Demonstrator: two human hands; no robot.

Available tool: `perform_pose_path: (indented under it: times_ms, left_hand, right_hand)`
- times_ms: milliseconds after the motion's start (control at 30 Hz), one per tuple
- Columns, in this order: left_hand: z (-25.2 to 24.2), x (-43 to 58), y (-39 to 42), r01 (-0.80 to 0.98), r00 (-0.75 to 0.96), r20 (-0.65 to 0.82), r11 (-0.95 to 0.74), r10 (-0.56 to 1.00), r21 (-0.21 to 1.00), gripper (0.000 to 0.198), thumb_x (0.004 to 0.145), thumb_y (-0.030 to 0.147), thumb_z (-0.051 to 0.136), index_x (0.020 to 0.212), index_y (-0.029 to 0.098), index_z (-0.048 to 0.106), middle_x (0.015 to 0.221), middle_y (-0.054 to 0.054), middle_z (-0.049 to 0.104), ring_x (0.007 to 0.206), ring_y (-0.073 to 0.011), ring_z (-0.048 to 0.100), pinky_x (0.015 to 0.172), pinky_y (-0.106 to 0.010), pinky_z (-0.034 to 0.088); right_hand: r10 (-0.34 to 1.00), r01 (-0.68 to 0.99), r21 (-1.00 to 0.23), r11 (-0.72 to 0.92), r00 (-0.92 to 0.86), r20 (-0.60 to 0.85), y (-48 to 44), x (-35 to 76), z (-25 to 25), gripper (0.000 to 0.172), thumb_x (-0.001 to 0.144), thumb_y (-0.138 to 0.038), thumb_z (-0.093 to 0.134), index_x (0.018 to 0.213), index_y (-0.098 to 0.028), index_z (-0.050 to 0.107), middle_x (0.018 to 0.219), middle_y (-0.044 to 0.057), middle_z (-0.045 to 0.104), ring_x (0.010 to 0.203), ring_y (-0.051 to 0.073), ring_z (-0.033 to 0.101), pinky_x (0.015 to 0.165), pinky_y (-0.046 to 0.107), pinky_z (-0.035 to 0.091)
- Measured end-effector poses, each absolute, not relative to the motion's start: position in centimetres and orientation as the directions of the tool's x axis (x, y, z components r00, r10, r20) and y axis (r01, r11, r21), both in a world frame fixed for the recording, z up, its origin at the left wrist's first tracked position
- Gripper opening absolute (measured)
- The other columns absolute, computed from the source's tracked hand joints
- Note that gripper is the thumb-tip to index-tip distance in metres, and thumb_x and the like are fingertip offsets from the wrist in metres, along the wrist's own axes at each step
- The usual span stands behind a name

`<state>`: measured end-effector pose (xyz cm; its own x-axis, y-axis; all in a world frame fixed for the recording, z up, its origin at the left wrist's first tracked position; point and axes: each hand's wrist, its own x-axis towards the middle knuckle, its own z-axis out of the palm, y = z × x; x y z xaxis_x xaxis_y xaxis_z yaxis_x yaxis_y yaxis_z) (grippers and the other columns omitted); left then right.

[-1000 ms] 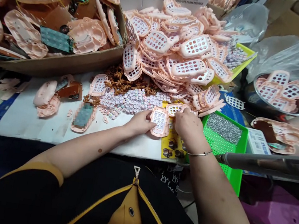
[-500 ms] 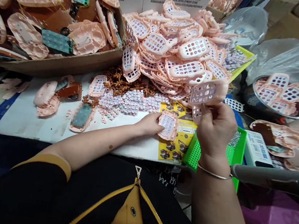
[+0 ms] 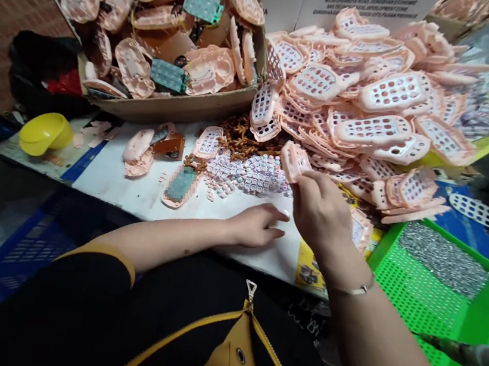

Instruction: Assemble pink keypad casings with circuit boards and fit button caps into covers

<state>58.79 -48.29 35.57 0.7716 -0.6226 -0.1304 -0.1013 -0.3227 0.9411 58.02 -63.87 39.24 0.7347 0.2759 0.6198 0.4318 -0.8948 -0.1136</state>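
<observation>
Between the thumb and fingers of my right hand is a pink plastic phone-shaped shell, tilted above the white keypad pieces. My left hand is empty over the white table covering, its fingers apart. Behind my right wrist lies another pink shell with a keypad in it, partly hidden. To the left is a shell with a blurred green panel, and past it a few joined shell parts. Small brown springy-looking pieces lie behind the keypads.
A big heap of pink perforated shells rises at the back. On the left, a cardboard box holds shells with green boards. A green tray of small metal pieces stands at right, with a tool tip over it. A yellow bowl sits far left.
My left hand has let go of the shell with the keypad, which stays on the table. My right hand has brought its shell leftward and down. The view has turned left.
</observation>
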Motion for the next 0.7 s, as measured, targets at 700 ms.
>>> perform_pose_path:
  times_ms: [700]
  left_hand:
    - [35.0,57.4,-35.2,0.790,0.551,-0.275,0.388,-0.788,0.474,0.085,0.083,0.084,0.041,0.123,0.013,0.065,0.093,-0.014,0.074,0.072,-0.0243,0.071,0.055,-0.029,0.055]
  right_hand:
    - [0.597,0.851,0.058,-0.521,0.315,0.737,-55.1,54.5,36.5,0.016,0.095,-0.011,0.055,0.104,-0.016,0.067,0.094,0.010,0.075,0.102,0.020,0.072,0.096,0.038,0.059]
